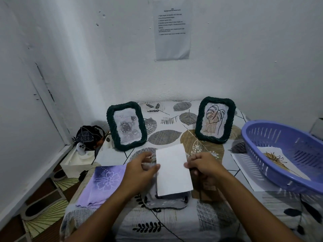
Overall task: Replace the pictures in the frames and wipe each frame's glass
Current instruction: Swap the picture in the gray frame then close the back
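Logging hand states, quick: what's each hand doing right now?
Left hand: pinches the white sheet's left edge.
Right hand: pinches its right edge.

Matt white paper (172,169), slotted plastic basket (286,154)

Bare tablecloth (167,123) open at twelve o'clock between two upright frames, rose frame (126,126) at eleven, leaf frame (215,120) at one, purple basket (286,154) blocking three, folded cloth (103,184) at nine

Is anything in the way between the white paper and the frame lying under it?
Nothing visible. Both hands hold the white paper right above the flat frame; the cloth lies to the left.
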